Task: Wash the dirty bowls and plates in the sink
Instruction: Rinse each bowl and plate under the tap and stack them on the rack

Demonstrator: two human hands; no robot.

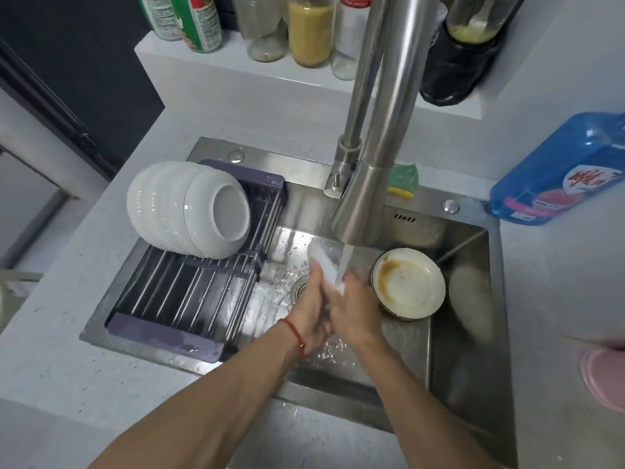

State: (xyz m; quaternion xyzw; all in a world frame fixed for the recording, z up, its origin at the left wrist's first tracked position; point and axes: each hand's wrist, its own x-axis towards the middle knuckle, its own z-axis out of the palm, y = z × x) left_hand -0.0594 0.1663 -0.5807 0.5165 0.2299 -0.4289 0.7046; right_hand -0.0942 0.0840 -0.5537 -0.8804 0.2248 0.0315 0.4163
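Brushed stainless-steel sink (470, 299) and faucet (389, 113), wet and reflective; glossy white ceramic bowls (189, 211); metal-rodded drying rack (189, 292) with matt purple plastic ends; speckled matt bench (67, 350); translucent blue plastic bottle (554, 170).

bowls (189, 209) on rack (189, 292) (left), plate (407, 282) in sink (473, 333)

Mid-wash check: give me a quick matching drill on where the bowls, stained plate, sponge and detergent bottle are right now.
Things:
1. bowls
2. stained plate
3. sponge
4. detergent bottle

Places:
A. sink ledge behind the faucet
B. counter to the right of the sink
C. on their sides on the drying rack
D. sink basin, right of the water stream

Pairs: 1-C, 2-D, 3-A, 4-B
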